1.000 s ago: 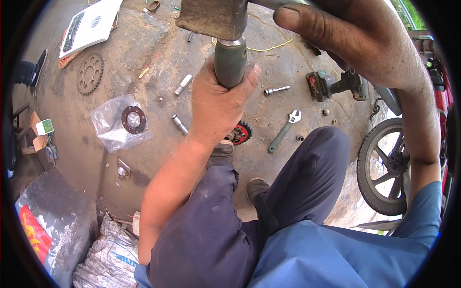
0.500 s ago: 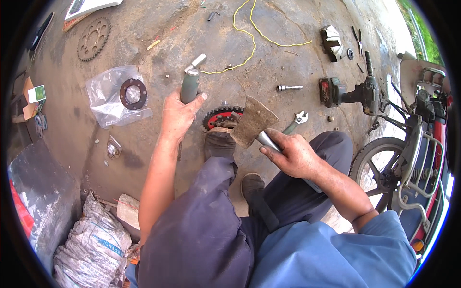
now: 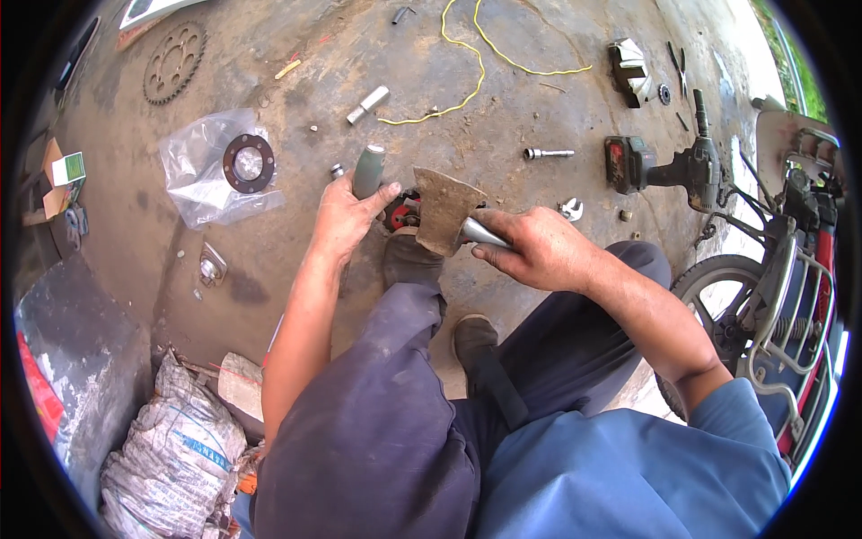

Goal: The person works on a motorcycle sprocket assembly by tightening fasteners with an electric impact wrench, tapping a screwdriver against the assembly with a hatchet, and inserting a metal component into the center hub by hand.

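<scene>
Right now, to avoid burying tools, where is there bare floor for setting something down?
Bare concrete lies between the cardboard box and plastic bag, and between the yellow cord and finned part. It is crowded between the left hand and right hand, where the hatchet overlaps the red-centred sprocket, and around the impact wrench.

The axe (image 3: 444, 211) blocks the left hand (image 3: 339, 214) rightward, but room lies leftward, before the plastic bag (image 3: 199, 184).
</scene>
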`<state>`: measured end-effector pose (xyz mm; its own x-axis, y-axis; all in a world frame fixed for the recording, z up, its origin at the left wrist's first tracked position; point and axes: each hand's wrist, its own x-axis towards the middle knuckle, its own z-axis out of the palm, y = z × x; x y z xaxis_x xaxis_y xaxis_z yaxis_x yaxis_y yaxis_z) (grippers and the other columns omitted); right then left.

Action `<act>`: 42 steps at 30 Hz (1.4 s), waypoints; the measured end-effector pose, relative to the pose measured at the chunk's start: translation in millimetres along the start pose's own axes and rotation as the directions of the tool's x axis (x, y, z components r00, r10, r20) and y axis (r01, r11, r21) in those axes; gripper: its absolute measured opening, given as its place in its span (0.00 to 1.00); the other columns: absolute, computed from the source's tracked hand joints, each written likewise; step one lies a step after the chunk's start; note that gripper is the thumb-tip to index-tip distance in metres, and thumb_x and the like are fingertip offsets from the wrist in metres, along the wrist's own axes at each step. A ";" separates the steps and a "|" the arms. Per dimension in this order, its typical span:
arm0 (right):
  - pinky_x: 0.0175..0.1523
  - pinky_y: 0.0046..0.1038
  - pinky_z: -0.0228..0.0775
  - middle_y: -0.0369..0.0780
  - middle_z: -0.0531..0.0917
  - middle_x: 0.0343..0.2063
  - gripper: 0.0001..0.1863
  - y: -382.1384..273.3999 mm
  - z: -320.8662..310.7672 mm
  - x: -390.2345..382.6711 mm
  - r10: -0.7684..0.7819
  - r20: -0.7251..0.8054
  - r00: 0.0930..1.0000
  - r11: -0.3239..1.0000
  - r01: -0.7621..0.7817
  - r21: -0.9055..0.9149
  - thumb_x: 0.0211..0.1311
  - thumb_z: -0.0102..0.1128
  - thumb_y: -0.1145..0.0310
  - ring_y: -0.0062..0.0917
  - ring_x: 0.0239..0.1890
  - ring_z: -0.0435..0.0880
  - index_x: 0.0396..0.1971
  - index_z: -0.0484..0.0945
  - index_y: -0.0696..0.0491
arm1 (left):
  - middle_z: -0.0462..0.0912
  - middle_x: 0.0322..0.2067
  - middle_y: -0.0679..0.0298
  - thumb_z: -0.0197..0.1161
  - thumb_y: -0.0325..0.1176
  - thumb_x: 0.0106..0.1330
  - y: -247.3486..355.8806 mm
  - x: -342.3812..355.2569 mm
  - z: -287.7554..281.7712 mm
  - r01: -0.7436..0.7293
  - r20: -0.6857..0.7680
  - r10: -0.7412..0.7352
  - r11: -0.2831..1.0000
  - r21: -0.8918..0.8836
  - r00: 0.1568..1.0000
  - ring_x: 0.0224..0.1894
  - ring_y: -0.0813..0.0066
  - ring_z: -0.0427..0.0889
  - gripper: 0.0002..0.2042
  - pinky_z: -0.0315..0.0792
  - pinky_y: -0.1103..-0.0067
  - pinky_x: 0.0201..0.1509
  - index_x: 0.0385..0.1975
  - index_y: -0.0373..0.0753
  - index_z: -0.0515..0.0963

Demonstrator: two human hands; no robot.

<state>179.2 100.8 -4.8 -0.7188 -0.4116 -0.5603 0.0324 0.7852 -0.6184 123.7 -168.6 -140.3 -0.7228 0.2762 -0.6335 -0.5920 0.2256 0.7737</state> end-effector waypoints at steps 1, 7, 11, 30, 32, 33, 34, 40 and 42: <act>0.34 0.42 0.76 0.52 0.82 0.24 0.22 0.6 -6.6 -3.5 0.023 -0.039 0.999 0.999 -0.021 0.050 0.69 0.65 0.60 0.48 0.29 0.86 0.55 0.77 0.58 | 0.81 0.28 0.73 0.78 0.40 0.63 -1.8 -1.1 -2.3 -0.038 0.001 0.038 0.999 -0.038 0.999 0.26 0.84 0.75 0.14 0.69 0.82 0.28 0.37 0.41 0.81; 0.35 0.37 0.74 0.49 0.80 0.24 0.19 -7.9 -35.0 -21.3 0.093 -0.301 0.949 0.973 -0.022 0.230 0.68 0.67 0.64 0.46 0.28 0.84 0.52 0.78 0.60 | 0.79 0.28 0.74 0.76 0.38 0.64 -8.3 -4.1 -13.0 0.011 -0.043 -0.014 0.997 -0.074 0.999 0.26 0.85 0.75 0.12 0.64 0.84 0.25 0.39 0.42 0.80; 0.39 0.50 0.76 0.53 0.84 0.28 0.23 -2.3 -10.5 -6.4 0.097 0.036 0.995 0.995 -0.096 -0.020 0.67 0.64 0.58 0.53 0.33 0.85 0.57 0.75 0.54 | 0.80 0.30 0.74 0.76 0.34 0.64 -10.3 -8.2 -12.8 0.053 -0.022 -0.055 0.995 -0.086 0.998 0.30 0.85 0.74 0.10 0.66 0.81 0.31 0.40 0.40 0.82; 0.20 0.18 0.61 0.29 0.73 0.22 0.21 23.9 -57.1 -50.0 0.385 -0.341 0.857 0.708 -0.038 0.705 0.75 0.63 0.57 0.10 0.18 0.69 0.54 0.77 0.59 | 0.84 0.34 0.73 0.75 0.24 0.57 62.4 21.3 -8.5 -0.283 0.393 0.100 0.851 0.442 0.914 0.37 0.86 0.76 0.16 0.74 0.80 0.46 0.46 0.34 0.83; 0.22 0.19 0.62 0.29 0.73 0.20 0.22 20.8 -58.1 -53.1 0.376 -0.359 0.854 0.708 -0.015 0.706 0.73 0.64 0.57 0.11 0.19 0.70 0.54 0.80 0.60 | 0.85 0.33 0.69 0.75 0.25 0.56 88.2 43.3 -2.2 -0.437 0.522 0.106 0.697 0.568 0.847 0.38 0.82 0.78 0.17 0.75 0.77 0.47 0.46 0.32 0.82; 0.22 0.19 0.62 0.29 0.73 0.20 0.22 19.3 -59.3 -54.2 0.379 -0.365 0.850 0.703 -0.009 0.711 0.73 0.64 0.57 0.11 0.19 0.70 0.54 0.80 0.60 | 0.85 0.33 0.69 0.75 0.25 0.56 94.0 48.0 3.3 -0.414 0.551 0.029 0.693 0.591 0.834 0.39 0.81 0.78 0.18 0.75 0.76 0.47 0.47 0.32 0.82; 0.23 0.20 0.62 0.29 0.73 0.20 0.22 17.4 -59.9 -55.9 0.353 -0.358 0.865 0.700 0.010 0.714 0.73 0.64 0.57 0.11 0.19 0.70 0.54 0.80 0.60 | 0.85 0.33 0.68 0.75 0.25 0.56 98.1 51.6 8.0 -0.419 0.592 -0.015 0.692 0.588 0.806 0.39 0.80 0.78 0.18 0.75 0.76 0.48 0.47 0.32 0.81; 0.23 0.21 0.62 0.28 0.73 0.19 0.24 18.6 -58.0 -63.1 0.353 -0.317 0.880 0.662 0.004 0.749 0.72 0.65 0.56 0.11 0.19 0.70 0.54 0.79 0.61 | 0.84 0.33 0.72 0.76 0.27 0.56 100.3 55.4 9.7 -0.273 0.510 -0.116 0.733 0.624 0.852 0.37 0.81 0.77 0.17 0.73 0.76 0.47 0.44 0.32 0.81; 0.21 0.18 0.62 0.28 0.73 0.20 0.24 21.1 -56.6 -62.8 0.392 -0.286 0.874 0.672 -0.059 0.738 0.73 0.64 0.56 0.10 0.17 0.70 0.56 0.77 0.61 | 0.84 0.31 0.73 0.77 0.28 0.56 103.3 53.2 3.9 -0.336 0.555 -0.114 0.691 0.640 0.824 0.36 0.82 0.76 0.15 0.73 0.76 0.45 0.41 0.34 0.81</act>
<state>185.6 169.5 48.6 -0.8146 0.0803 -0.5744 0.5771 0.2106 -0.7890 25.5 -127.0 -94.0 -0.3306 0.7204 -0.6097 0.0617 0.6611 0.7477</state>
